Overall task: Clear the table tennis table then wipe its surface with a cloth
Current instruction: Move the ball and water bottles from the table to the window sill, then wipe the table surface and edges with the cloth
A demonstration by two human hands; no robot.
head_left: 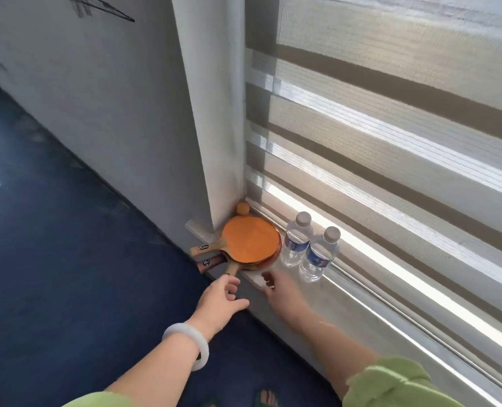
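Several table tennis paddles [251, 243] lie stacked on a low window ledge [346, 306], orange rubber up, handles pointing left over the ledge's edge. An orange ball [243, 208] rests in the corner behind them. Two clear water bottles [308, 245] stand upright just right of the paddles. My left hand [222, 298], with a white bangle on the wrist, hovers open just below the nearest handle. My right hand [279, 289] is open over the ledge in front of the paddles, holding nothing. The table tennis table and cloth are out of view.
A white wall column [214, 113] rises right behind the paddles. Striped roller blinds [390, 127] cover the window along the ledge. Dark blue carpet [67, 259] covers the floor to the left. My sandalled foot [269, 399] shows at the bottom.
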